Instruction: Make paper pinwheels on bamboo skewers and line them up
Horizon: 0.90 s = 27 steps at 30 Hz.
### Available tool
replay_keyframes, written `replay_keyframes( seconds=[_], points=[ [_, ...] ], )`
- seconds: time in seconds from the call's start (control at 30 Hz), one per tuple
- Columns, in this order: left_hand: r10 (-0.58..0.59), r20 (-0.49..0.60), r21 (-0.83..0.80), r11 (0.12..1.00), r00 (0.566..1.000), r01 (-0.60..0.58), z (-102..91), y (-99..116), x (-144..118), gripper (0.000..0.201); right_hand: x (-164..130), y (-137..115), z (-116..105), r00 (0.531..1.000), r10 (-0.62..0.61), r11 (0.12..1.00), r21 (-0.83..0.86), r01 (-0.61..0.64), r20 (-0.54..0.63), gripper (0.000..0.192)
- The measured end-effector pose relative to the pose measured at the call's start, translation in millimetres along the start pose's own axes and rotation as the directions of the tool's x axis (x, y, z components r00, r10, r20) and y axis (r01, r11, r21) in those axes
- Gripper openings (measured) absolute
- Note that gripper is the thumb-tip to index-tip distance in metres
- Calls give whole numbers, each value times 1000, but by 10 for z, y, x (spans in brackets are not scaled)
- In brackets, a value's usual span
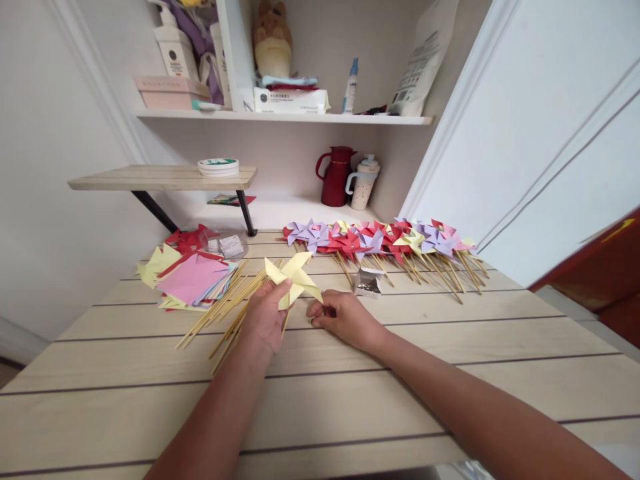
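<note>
Pinwheel (296,275) of yellow paper, gripped in the left hand (267,312), likely needs light pressure; right hand (347,319) curled, hold unclear.

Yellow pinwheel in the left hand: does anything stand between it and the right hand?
Nothing visible does. The right hand is right beside the lower-right blade of the yellow pinwheel; whether they touch is unclear. The small box sits beyond the right hand, not between them.
</note>
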<state>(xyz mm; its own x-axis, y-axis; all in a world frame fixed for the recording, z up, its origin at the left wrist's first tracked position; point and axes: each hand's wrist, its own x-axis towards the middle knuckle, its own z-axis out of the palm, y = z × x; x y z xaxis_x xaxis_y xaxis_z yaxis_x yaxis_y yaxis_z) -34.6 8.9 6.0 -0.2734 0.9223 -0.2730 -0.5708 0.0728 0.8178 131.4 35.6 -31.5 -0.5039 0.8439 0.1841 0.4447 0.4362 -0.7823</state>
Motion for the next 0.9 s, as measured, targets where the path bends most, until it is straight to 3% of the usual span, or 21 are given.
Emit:
replay_keyframes(
  seconds=[0.47, 0.57, 0.77, 0.9],
  points=[
    [-11, 30, -6, 1000, 999, 11, -17, 1, -6, 14, -5, -86, -2, 1000, 26, 998, -59, -26, -4, 14],
    [4, 27, 0, 1000, 1000, -4, -20, 15, -15, 22, 0, -95, -123, 999, 44, 999, 23, -43, -16, 11],
    [115, 48, 66, 991, 992, -118, 13, 19, -60, 38, -32, -106, -505, 961, 113, 967, 251, -49, -250, 10],
    [218, 52, 136, 965, 975, -223, 53, -15, -77, 35, -98, -220, -513, 962, 73, 937, 347, 24, -264, 13]
  ],
)
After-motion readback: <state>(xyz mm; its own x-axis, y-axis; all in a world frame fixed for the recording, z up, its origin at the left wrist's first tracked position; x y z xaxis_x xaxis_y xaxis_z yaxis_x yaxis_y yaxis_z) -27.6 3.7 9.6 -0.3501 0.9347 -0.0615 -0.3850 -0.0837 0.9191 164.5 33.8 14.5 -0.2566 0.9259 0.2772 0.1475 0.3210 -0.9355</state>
